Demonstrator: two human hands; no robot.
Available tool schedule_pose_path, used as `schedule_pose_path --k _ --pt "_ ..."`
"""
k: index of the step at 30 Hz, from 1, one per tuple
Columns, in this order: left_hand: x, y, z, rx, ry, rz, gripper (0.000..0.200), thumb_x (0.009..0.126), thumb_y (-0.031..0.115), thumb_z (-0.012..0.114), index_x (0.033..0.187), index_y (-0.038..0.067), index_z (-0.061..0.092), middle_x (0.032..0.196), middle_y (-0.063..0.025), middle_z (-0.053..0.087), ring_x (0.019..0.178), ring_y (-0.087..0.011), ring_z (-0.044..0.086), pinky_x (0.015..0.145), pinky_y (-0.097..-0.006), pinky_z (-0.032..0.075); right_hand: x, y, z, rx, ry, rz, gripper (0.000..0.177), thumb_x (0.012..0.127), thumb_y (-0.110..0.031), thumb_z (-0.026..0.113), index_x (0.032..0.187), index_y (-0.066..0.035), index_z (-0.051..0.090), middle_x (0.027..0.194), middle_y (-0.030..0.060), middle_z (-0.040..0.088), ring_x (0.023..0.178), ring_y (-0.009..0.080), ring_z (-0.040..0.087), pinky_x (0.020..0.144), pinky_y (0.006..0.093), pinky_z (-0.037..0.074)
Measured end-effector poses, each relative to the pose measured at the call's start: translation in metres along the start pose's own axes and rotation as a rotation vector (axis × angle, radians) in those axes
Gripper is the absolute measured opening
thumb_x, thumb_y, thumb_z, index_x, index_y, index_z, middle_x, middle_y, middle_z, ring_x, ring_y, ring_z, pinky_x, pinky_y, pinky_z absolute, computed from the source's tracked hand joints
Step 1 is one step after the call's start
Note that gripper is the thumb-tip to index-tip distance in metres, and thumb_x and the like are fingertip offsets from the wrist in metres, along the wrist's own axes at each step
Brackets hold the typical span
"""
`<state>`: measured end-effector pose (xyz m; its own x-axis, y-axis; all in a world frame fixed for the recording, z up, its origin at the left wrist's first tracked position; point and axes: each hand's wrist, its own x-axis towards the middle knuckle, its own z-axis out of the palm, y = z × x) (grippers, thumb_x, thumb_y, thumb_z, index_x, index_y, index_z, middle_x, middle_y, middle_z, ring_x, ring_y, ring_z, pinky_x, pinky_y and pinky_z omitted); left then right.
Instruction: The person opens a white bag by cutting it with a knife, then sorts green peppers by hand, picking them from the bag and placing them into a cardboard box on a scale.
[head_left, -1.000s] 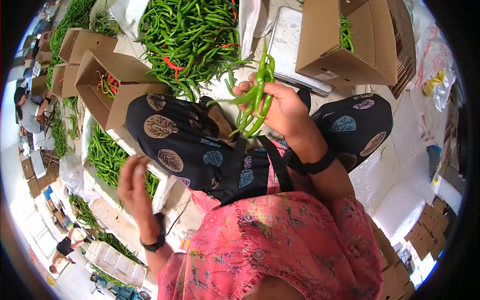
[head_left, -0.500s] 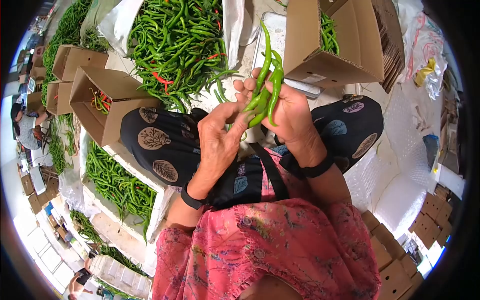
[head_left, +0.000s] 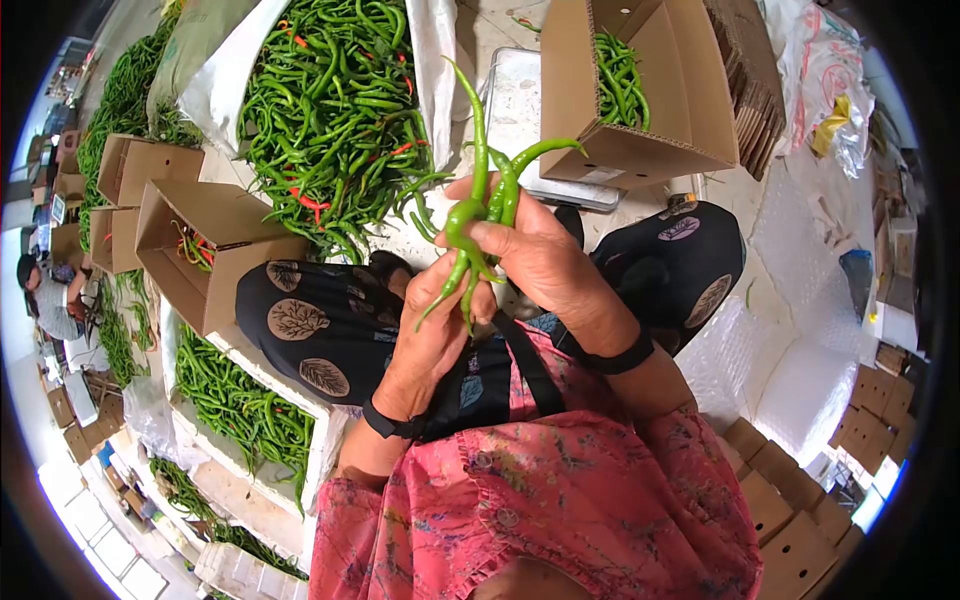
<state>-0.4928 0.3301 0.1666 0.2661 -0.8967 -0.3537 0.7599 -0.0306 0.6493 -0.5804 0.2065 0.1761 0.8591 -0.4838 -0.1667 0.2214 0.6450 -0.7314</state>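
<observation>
Several long green chili peppers (head_left: 463, 222) are bunched between my two hands above my lap, some pointing up and away, others with thin ends hanging down. My right hand (head_left: 548, 262) is closed round them, its thumb pressed across the middle of the bunch. Lower down, my left hand (head_left: 425, 325) has its fingers curled at the lower ends of the peppers; part of its grip is hidden behind them. Beyond my hands lies a big heap of green chili peppers (head_left: 330, 110) with a few red ones, on white sheeting (head_left: 437, 75).
At the upper right an open cardboard box (head_left: 568, 85) holds green peppers, beside a metal tray (head_left: 515, 85). Another open box (head_left: 235, 275) with some red peppers stands left, above a white crate (head_left: 325, 430) of green ones. A person (head_left: 50, 300) sits far left.
The bunch has moved slightly left and down in the view and its peppers now fan apart. My right thumb has come across them, while my left hand has dropped to their lower ends.
</observation>
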Motion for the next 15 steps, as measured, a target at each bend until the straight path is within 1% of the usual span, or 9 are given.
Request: schedule_pose_path --k 1,2,3,5,8,10,12,13,15 --pt "0.001 -0.003 -0.004 -0.128 -0.033 -0.02 0.026 0.099 0.025 0.052 0.102 0.0 0.055 0.068 -0.0008 0.046 0.056 -0.0104 0.041 0.055 -0.0246 0.035 -0.001 0.0 0.001 -0.002 0.005 -0.005 0.041 0.095 -0.008 0.052 0.134 -0.001 0.041 0.12 0.0097 0.053 0.11 0.0197 0.056 0.091 0.0342 0.049" --pt "0.003 -0.004 -0.008 -0.217 -0.135 -0.044 0.026 0.099 0.026 0.052 0.102 0.0 0.054 0.062 0.0029 0.036 0.053 -0.0098 0.035 0.053 -0.0257 0.033 -0.002 -0.001 0.002 0.014 -0.025 0.019 0.042 0.095 -0.008 0.053 0.135 -0.001 0.041 0.121 0.0098 0.055 0.111 0.0177 0.055 0.094 0.032 0.046" --pt "0.004 -0.005 -0.009 -0.216 -0.137 -0.046 0.026 0.099 0.026 0.052 0.102 0.0 0.054 0.062 0.0029 0.036 0.053 -0.0098 0.035 0.053 -0.0257 0.033 -0.002 -0.002 0.003 0.032 -0.056 0.046 0.043 0.095 -0.008 0.054 0.136 0.0 0.041 0.121 0.0099 0.057 0.112 0.0158 0.054 0.096 0.0299 0.044" --pt "0.002 -0.004 -0.009 -0.491 -0.254 -0.152 0.026 0.099 0.026 0.05 0.103 0.001 0.055 0.056 0.007 0.03 0.05 -0.0084 0.033 0.052 -0.0257 0.032 -0.004 -0.008 0.004 0.058 -0.077 0.102 0.046 0.095 -0.007 0.053 0.138 0.0 0.039 0.125 0.0112 0.056 0.113 0.0158 0.054 0.098 0.0302 0.043" --pt "0.003 -0.002 -0.01 -0.47 -0.289 -0.168 0.027 0.099 0.028 0.048 0.104 0.002 0.056 0.053 0.009 0.029 0.047 -0.0075 0.031 0.051 -0.0254 0.031 -0.001 -0.007 -0.001 0.107 -0.184 0.071 0.048 0.094 -0.005 0.052 0.139 0.002 0.038 0.125 0.0106 0.056 0.115 0.0162 0.054 0.1 0.0307 0.043" --pt "0.003 -0.004 -0.012 -0.462 -0.308 -0.177 0.028 0.1 0.029 0.047 0.105 0.002 0.056 0.051 0.01 0.028 0.045 -0.007 0.031 0.05 -0.0252 0.031 -0.001 -0.008 0.0 0.048 -0.169 0.08 0.047 0.095 -0.006 0.052 0.139 0.002 0.039 0.124 0.0099 0.056 0.113 0.0157 0.054 0.099 0.03 0.043" --pt "0.002 -0.008 -0.016 -0.563 -0.36 -0.223 0.031 0.1 0.031 0.048 0.102 0.001 0.056 0.055 0.0053 0.034 0.048 -0.0096 0.034 0.051 -0.0262 0.03 -0.001 -0.008 0.0 -0.011 -0.152 0.087 0.046 0.095 -0.007 0.052 0.138 0.002 0.04 0.122 0.0093 0.056 0.112 0.0153 0.055 0.097 0.0292 0.044" --pt "0.002 -0.009 -0.015 -0.563 -0.359 -0.224 0.031 0.1 0.031 0.048 0.102 0.001 0.056 0.055 0.0053 0.034 0.048 -0.0096 0.034 0.051 -0.0262 0.03 -0.001 -0.008 0.0 -0.044 -0.15 0.07 0.046 0.096 -0.009 0.053 0.138 0.002 0.04 0.121 0.0084 0.056 0.11 0.0146 0.055 0.095 0.0281 0.045" --pt "-0.002 -0.008 -0.011 -0.547 -0.326 -0.237 0.034 0.1 0.035 0.046 0.108 0.004 0.057 0.05 0.0093 0.033 0.044 -0.0064 0.034 0.05 -0.0255 0.031 0.0 -0.01 0.0 -0.076 -0.149 0.055 0.046 0.096 -0.011 0.054 0.138 0.002 0.04 0.12 0.0076 0.056 0.108 0.0139 0.055 0.093 0.0269 0.045"
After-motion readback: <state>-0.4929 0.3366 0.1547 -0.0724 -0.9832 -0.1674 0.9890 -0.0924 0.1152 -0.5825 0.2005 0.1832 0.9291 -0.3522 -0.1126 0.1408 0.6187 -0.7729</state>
